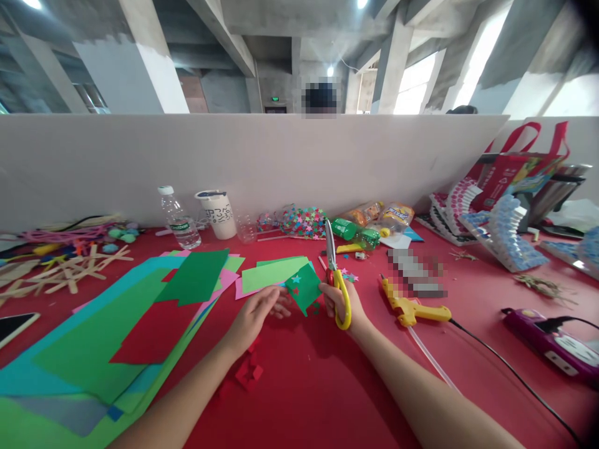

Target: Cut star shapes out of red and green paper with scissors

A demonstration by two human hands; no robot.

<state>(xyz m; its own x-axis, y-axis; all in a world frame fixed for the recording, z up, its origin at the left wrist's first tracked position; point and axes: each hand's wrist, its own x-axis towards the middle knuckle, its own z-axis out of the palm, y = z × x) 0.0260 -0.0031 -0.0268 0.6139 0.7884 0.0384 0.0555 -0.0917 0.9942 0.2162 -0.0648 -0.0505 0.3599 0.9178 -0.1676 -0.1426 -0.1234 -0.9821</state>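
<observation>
In my right hand (344,302) are yellow-handled scissors (343,299), their blades pointing up and away. The thumb and fingers of that hand also pinch the right edge of a small dark green paper piece (304,288). My left hand (256,315) is at the paper's left corner, its fingertips closed against it. A blue star and a red star show on the green paper. Tiny green scraps (316,308) lie just beneath it. Folded red paper pieces (249,373) rest on the table by my left forearm.
Stacked coloured sheets (88,349) cover the left. A yellow glue gun (416,310) and purple power strip (555,343) lie right, their cords crossing the table. A water bottle (178,218), white cup (219,215) and bag of stars (304,221) line the divider (234,156).
</observation>
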